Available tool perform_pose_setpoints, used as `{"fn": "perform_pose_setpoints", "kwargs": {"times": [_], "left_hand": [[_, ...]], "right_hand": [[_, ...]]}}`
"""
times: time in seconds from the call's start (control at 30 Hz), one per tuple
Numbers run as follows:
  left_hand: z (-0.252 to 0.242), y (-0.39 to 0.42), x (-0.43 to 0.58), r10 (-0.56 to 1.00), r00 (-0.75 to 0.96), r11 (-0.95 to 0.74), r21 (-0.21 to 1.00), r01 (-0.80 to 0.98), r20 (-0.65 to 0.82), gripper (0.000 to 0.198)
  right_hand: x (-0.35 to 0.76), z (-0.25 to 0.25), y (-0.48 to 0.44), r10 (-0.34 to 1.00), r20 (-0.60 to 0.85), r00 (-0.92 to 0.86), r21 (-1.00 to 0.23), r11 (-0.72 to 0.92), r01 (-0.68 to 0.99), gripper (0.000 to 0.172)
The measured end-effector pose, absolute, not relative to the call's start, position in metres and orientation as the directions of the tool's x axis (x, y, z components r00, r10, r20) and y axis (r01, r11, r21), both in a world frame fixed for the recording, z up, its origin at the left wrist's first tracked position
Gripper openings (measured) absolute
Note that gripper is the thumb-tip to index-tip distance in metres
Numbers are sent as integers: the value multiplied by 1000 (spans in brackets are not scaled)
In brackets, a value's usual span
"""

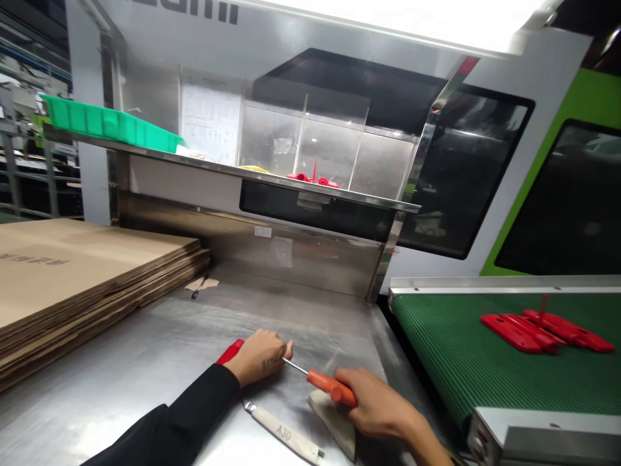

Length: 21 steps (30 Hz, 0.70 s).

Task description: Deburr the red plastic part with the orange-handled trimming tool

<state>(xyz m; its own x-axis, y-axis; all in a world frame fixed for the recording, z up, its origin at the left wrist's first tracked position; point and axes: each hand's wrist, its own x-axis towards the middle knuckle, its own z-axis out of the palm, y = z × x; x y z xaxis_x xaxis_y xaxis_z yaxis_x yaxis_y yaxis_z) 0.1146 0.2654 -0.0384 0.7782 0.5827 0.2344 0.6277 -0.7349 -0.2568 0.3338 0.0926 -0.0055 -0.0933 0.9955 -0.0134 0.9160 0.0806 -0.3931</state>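
My left hand [262, 356] is closed over a red plastic piece [230, 351], whose end shows beside the wrist; the rest is hidden under the hand. In my right hand [376, 401] is an orange-handled tool [323, 383] with a thin metal shaft. The shaft's tip reaches my left fingers, and its contact point is hidden. Below the hands, a pale-handled knife [284, 432] marked A30 lies on the metal table [160, 369]. A beige piece [332, 421], perhaps cloth, lies partly under my right hand.
Stacked cardboard sheets [97, 272] stand at the left, with a black pen [198, 289] nearby. On the right, a green conveyor belt [436, 343] carries red plastic parts [514, 332]. A shelf [218, 169] above the table holds a green bin [111, 125] and red parts [315, 180].
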Motion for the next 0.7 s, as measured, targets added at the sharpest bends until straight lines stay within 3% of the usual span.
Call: {"fn": "perform_pose_setpoints", "kwargs": {"times": [0.7], "left_hand": [[-32, 259, 114, 599, 771, -722, -270, 637, 217, 38]], "right_hand": [[334, -8, 95, 995, 0, -103, -382, 95, 919, 5]]}}
